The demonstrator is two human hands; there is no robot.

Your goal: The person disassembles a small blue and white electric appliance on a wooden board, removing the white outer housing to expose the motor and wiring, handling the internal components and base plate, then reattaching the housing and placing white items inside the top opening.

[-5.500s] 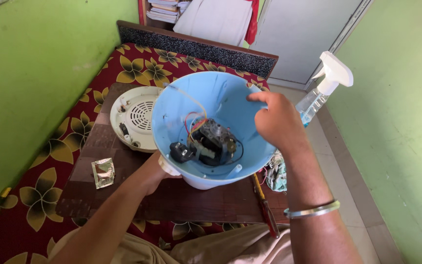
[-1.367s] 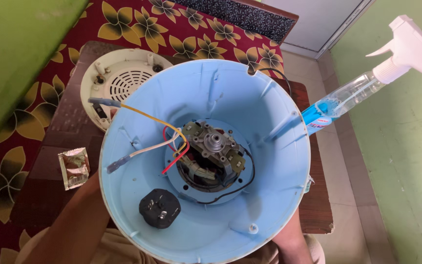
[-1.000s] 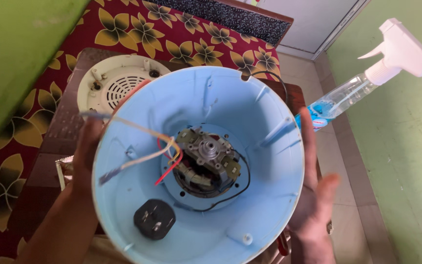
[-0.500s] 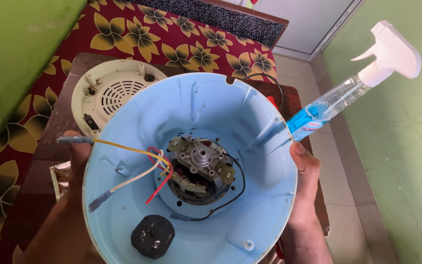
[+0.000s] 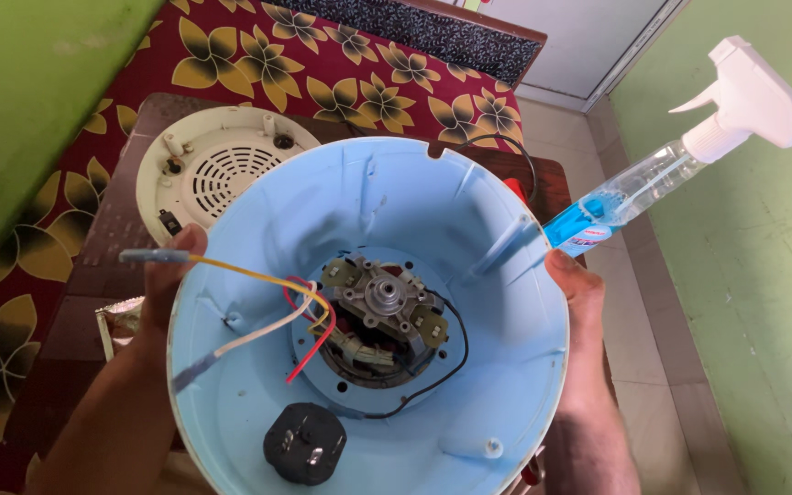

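Grasping the opened pale-blue appliance housing (image 5: 368, 312) by opposite rims, left hand (image 5: 169, 293) and right hand (image 5: 579, 321) expose motor (image 5: 382, 316), loose wires (image 5: 268, 312); cream base cover (image 5: 222, 174) lies detached beyond it.

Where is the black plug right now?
In the head view, the black plug lies inside the light blue plastic housing, near its lower rim, just below-left of the motor, between the left hand and right hand.
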